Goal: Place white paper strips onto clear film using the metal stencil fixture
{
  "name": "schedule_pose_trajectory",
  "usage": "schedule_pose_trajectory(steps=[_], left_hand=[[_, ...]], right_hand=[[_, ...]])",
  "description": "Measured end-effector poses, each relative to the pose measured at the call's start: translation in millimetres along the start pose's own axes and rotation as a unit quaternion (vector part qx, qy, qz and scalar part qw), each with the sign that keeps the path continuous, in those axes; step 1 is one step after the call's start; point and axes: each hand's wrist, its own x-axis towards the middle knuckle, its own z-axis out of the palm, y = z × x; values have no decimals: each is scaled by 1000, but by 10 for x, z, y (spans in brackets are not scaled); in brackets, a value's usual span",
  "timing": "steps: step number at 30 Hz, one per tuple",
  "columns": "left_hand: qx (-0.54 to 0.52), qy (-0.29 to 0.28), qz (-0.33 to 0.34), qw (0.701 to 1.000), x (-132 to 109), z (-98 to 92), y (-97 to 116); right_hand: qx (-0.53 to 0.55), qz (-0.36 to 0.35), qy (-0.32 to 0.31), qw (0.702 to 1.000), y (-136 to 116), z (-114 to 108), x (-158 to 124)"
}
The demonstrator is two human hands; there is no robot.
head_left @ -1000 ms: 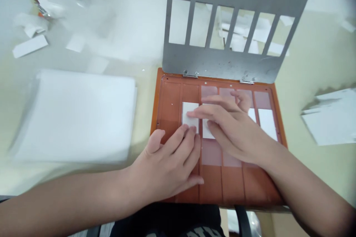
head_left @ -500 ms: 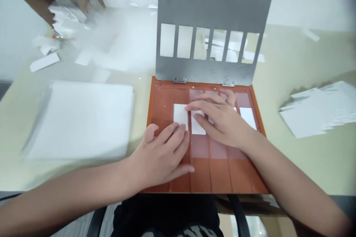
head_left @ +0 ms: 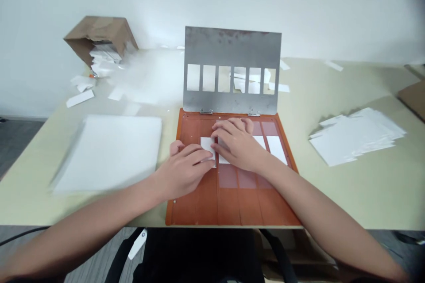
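An orange-brown slotted tray (head_left: 194, 194) lies at the table's near edge, its grey metal lid (head_left: 232, 46) with several window cut-outs hinged upright behind it. White cards (head_left: 275, 148) lie in the tray's slots. My left hand (head_left: 184, 170) rests flat on the tray, fingertips on the leftmost white card (head_left: 206, 143). My right hand (head_left: 237, 143) lies flat with spread fingers over the middle cards, beside the left hand.
A stack of white sheets (head_left: 109, 152) lies left of the tray. A fanned pile of white cards (head_left: 357, 135) lies to the right. A tipped brown cardboard box (head_left: 99, 37) spills white slips at the back left. Loose slips lie behind the lid.
The view has lifted and pulled back, so more of the table and wall shows. Both hands stay flat on the cards in the tray, fingers shifted only slightly.
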Motion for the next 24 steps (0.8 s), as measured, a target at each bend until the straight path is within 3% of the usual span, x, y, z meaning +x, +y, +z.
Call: schedule_pose_trajectory(steps=[5, 10, 17, 20, 24], left_hand=[[25, 6, -36, 999, 64, -115, 15], [-1, 3, -109, 994, 65, -115, 0], [-157, -55, -258, 952, 90, -122, -8], [-226, -54, -267, 935, 140, -157, -49], [-241, -18, -250, 938, 234, -211, -112]], right_hand=[[41, 25, -39, 998, -50, -51, 2], [137, 39, -31, 989, -40, -75, -20], [268, 39, -21, 963, -47, -104, -88], [287, 32, -7, 957, -68, -110, -101], [340, 45, 10, 939, -66, -120, -87]])
